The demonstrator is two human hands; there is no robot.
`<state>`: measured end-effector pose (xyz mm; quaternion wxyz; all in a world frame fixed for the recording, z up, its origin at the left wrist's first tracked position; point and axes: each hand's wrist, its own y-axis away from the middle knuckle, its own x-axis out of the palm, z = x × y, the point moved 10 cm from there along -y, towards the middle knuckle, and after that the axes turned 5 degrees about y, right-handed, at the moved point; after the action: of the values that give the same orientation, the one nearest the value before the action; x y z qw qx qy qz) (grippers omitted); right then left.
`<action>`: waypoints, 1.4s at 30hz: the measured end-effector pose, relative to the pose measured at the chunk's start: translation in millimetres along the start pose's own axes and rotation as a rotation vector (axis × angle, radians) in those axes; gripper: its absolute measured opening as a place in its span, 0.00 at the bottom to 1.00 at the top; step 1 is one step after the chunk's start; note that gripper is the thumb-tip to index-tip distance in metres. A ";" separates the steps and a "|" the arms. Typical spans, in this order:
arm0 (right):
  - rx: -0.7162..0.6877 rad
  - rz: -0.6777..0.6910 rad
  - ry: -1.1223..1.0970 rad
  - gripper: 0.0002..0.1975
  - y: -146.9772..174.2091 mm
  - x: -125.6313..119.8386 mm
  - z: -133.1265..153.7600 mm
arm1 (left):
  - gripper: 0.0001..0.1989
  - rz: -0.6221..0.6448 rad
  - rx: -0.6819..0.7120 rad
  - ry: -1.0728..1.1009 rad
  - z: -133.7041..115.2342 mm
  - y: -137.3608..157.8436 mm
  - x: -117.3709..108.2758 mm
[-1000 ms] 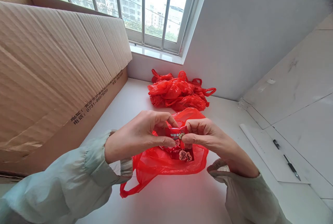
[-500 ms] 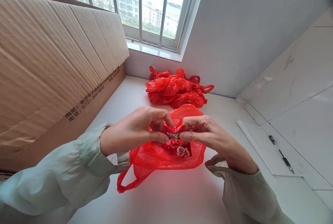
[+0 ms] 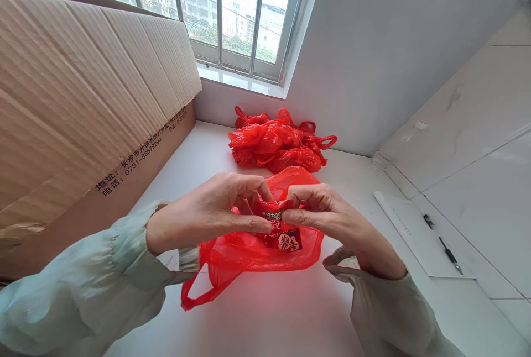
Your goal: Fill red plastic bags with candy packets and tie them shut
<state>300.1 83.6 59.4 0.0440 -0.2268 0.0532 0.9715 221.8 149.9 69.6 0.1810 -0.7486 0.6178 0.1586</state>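
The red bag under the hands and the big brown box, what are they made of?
The red bag looks like thin, glossy plastic film: light glows through it and it crumples. The brown box looks like matte corrugated cardboard, going by its ribbed, creased surface.

**Your sleeves and hands**

You wear long sleeves of pale, grey-green cloth, loose and puffed along both forearms. Each sleeve gathers into a snug cuff at the wrist; the left cuff (image 3: pixel 188 257) shows a lighter ribbed band, and the right cuff (image 3: pixel 346 263) folds slightly outward. Your left hand (image 3: pixel 207 216) and right hand (image 3: pixel 327 213) are bare, with no gloves, rings or watch showing.
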 end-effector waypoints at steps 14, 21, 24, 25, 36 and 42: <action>-0.080 -0.034 0.020 0.10 -4.8 -1.4 2.2 | 0.11 -0.149 -0.009 -0.184 6.6 -1.6 -11.5; -0.103 -0.036 0.106 0.08 -7.6 -2.4 -5.8 | 0.11 -0.146 -0.019 -0.399 5.5 0.7 -7.3; -0.109 -0.004 0.120 0.07 -8.2 1.6 -7.1 | 0.11 -0.122 -0.035 -0.484 5.2 -0.6 -0.4; -0.102 0.004 0.133 0.07 -8.6 2.9 -8.6 | 0.11 -0.108 -0.061 -0.518 7.3 -1.3 2.1; 0.041 0.120 0.364 0.08 -17.0 28.3 -41.2 | 0.11 0.034 -0.227 -0.929 36.9 -1.1 21.3; 0.035 0.202 0.557 0.09 -22.1 42.8 -55.0 | 0.11 0.024 -0.197 -0.951 39.8 -0.9 21.5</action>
<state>288.3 101.3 -10.4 -0.0656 -0.4775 0.1023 0.8702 226.1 150.0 24.5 0.3698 -0.5995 0.4573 0.5429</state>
